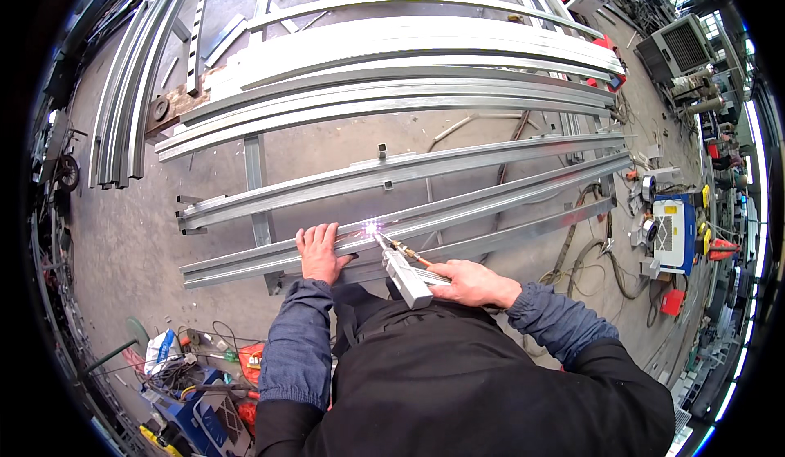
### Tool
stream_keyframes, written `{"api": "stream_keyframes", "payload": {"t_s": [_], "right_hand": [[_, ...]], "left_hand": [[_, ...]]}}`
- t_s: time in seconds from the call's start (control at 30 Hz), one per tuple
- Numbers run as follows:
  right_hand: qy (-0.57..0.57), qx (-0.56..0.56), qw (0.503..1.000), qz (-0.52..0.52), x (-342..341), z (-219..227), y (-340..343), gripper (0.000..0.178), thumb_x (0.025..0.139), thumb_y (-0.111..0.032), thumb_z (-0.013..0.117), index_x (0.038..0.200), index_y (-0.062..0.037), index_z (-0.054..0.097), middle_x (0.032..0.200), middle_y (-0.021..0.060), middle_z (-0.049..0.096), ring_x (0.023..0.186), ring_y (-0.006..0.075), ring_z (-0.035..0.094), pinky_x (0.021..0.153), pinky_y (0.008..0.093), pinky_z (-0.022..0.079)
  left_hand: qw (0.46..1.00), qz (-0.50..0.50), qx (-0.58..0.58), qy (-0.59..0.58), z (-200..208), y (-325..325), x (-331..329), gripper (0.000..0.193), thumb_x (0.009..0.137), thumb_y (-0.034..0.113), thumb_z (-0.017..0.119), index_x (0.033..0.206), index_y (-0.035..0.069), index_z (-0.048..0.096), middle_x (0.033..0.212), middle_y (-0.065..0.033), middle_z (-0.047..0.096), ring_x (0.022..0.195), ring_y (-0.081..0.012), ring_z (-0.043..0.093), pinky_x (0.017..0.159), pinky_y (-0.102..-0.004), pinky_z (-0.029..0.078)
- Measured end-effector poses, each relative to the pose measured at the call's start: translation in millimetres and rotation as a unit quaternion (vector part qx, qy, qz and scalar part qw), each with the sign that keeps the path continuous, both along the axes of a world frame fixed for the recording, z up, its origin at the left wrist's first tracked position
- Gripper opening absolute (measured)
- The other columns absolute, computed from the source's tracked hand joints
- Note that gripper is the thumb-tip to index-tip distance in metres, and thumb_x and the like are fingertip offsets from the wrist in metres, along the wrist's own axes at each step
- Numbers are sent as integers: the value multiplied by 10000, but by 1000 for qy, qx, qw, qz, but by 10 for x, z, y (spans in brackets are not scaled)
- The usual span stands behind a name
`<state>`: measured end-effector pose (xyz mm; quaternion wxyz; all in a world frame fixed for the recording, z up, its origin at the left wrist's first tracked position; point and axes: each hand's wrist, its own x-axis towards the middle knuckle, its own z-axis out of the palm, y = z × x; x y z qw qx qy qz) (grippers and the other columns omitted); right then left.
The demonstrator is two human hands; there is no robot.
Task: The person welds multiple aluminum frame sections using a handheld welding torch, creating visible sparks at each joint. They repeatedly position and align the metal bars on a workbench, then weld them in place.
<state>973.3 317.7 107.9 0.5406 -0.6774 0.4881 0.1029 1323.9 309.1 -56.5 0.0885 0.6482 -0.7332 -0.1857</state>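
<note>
My right hand [477, 284] is closed around the grip of a grey welding gun [406, 284]. The gun's tip meets a long silvery metal profile [491, 203], where a bright white-violet spark [372, 229] glows. Left of the spark, my left hand [320, 253] lies on the same profile, fingers stretched over it and thumb out to the side. A hose with brass fittings [402, 249] runs along the gun toward my right hand. Beyond that profile lies a second long metal profile [327, 187], with short square tube pieces [382, 151] at its middle.
Steel cross-bars [256, 171] carry the profiles. More long metal tubes [392, 97] are stacked farther off, and others [147, 73] stand at the far left. A blue-white machine [674, 232] is at right with cables [589, 253] on the floor. Tools and a blue machine [196, 416] crowd the lower left.
</note>
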Motion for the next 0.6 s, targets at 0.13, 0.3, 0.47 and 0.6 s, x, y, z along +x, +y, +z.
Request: {"api": "stream_keyframes", "payload": {"t_s": [0.13,0.3,0.47,0.6], "right_hand": [[-3,-1,1000,-5,-14,-12,2,595,1045,-534,644,1512,-167,604,1149,265,677,1126,462,664,964,515,532],[-2,9,1000,-3,-34,-65,3,596,1050,-555,634,1497,-161,611,1185,262,675,1144,461,663,975,519,526],[8,14,1000,0,-32,-28,-9,603,1048,-571,634,1496,-168,615,1201,261,676,1163,459,661,986,517,527],[13,13,1000,-5,-61,-60,7,602,1044,-580,636,1496,-183,620,1204,257,678,1174,457,661,996,514,530]], "left_hand": [[1000,1,1,2,34,-9,-8,944,665,400,991,1474,151,572,1402,-53,588,1385,-305,489,1290,-569,225],[1000,-1,4,2,72,-11,-23,942,668,392,990,1475,152,570,1394,-50,587,1377,-304,491,1291,-561,228],[1000,1,-3,-1,31,1,-18,944,660,386,993,1473,159,570,1391,-46,588,1375,-299,492,1290,-557,232],[1000,1,-3,0,25,-7,-21,950,653,380,996,1474,164,570,1391,-43,589,1373,-296,495,1290,-556,234]]}}
